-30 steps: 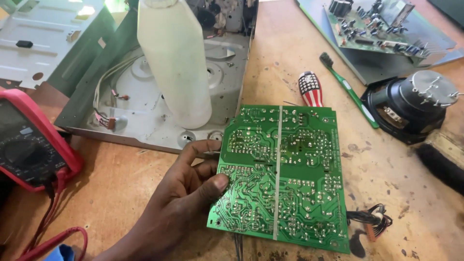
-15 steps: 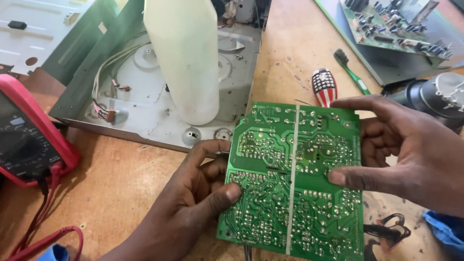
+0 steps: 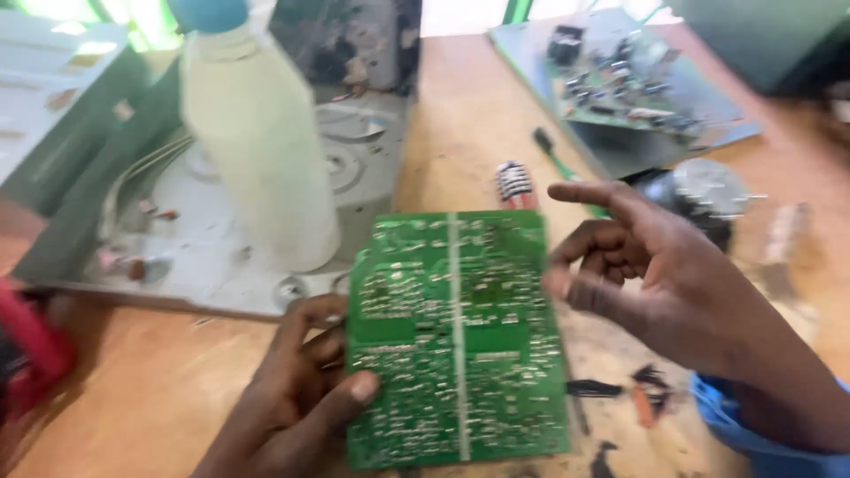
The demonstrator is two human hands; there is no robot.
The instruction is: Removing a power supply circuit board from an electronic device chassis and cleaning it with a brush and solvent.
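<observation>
Your left hand (image 3: pixel 297 398) holds the flat green circuit board (image 3: pixel 456 336) by its left edge. Your thumb lies on the shiny top side, near the bottom left corner, and your other fingers curl at the edge and under it. So this hand is pinched shut on the board. The board's silver solder dots face up at you, and a pale line runs down its middle. The board sits in the middle of the view, above the brown wooden table (image 3: pixel 159 389).

Your right hand (image 3: pixel 655 274) is just beside the right edge of the board. Its fingers are spread apart and bent a little, and it holds nothing. One fingertip is very close to the board's right edge, but the picture is blurry, so you cannot tell if it touches. A blue sleeve (image 3: pixel 753 434) shows at your right wrist.

Behind the board stands a tall pale plastic bottle with a blue cap (image 3: pixel 257 142). It rests on a grey metal tray with round shapes pressed in it (image 3: pixel 354 159). A red meter (image 3: pixel 31 354) lies at the far left edge of the view.

Past your right hand you can see a small tool with a red and white striped handle (image 3: pixel 515 184), a thin green tool (image 3: pixel 558 168), and a round black and silver part (image 3: pixel 699 190). Farther back lies another green board with many small parts on it (image 3: pixel 620 80). Some small dark bits (image 3: pixel 637 389) lie on the table under your right hand.
</observation>
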